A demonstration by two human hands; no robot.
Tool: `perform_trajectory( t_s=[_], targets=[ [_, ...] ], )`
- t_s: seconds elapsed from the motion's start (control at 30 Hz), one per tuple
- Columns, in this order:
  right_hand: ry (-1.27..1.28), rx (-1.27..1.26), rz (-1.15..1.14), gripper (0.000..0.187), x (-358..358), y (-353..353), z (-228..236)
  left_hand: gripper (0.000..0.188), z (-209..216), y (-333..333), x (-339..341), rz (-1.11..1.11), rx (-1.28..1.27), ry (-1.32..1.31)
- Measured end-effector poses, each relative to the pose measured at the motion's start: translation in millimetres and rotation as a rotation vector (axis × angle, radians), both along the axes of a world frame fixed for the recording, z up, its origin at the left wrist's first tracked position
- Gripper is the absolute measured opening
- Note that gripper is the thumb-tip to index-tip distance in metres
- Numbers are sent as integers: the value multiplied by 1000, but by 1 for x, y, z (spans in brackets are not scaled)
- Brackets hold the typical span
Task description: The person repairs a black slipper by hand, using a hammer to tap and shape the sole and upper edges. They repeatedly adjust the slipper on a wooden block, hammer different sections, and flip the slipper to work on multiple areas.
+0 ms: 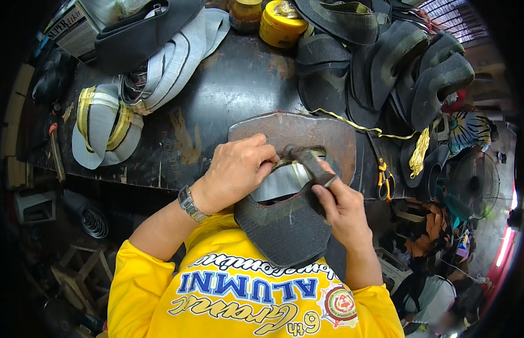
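Observation:
In front of my chest is a black slipper (282, 231) with a textured footbed and a strap lined in grey and white. Its far end rests on a worn brown board (343, 138) at the table edge, the near end against my shirt. My left hand (239, 166), wearing a metal watch, has its fingers closed at the slipper's far left edge; the fingertips are partly hidden. My right hand (343, 208) grips a dark hammer (311, 165) just over the strap's far side. Part of the hammer is hidden by the fingers.
Black slipper pieces (394, 65) are piled at the back right, near orange-handled scissors (384, 179) and a yellow cord (420, 155). Grey strap pieces (107, 127) lie left, with a yellow tub (282, 25) at the back. A fan (473, 183) stands beyond the right side.

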State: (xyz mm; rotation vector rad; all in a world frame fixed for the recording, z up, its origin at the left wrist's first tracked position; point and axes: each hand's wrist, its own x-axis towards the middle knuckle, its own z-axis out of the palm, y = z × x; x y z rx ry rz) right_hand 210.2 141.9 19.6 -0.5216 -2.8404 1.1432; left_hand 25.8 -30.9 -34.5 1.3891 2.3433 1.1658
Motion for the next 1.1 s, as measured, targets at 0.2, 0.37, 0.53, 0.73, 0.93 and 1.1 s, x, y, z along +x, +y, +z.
perform_trajectory(
  t_s=[0.2,0.37,0.53,0.73,0.93,1.1],
  targets=[
    [59,-89,-69,51,-4,-4,4,5,1,-3,0,-20,-26,-17],
    [35,-33,-20,51,-11,-5,8,8,1,-3,0,-23,-44,-37],
    [-11,-41,-69,53,-2,-11,4,10,4,-3,-1,30,-36,-58],
    [-51,134,4,58,-6,-5,-13,11,11,-13,-9,40,-97,-347],
    [29,3,-11,49,-3,-5,-5,6,9,-12,2,36,-65,-126],
    [129,-105,-73,47,-5,-12,-5,5,8,-12,3,22,-26,-73]
  ],
)
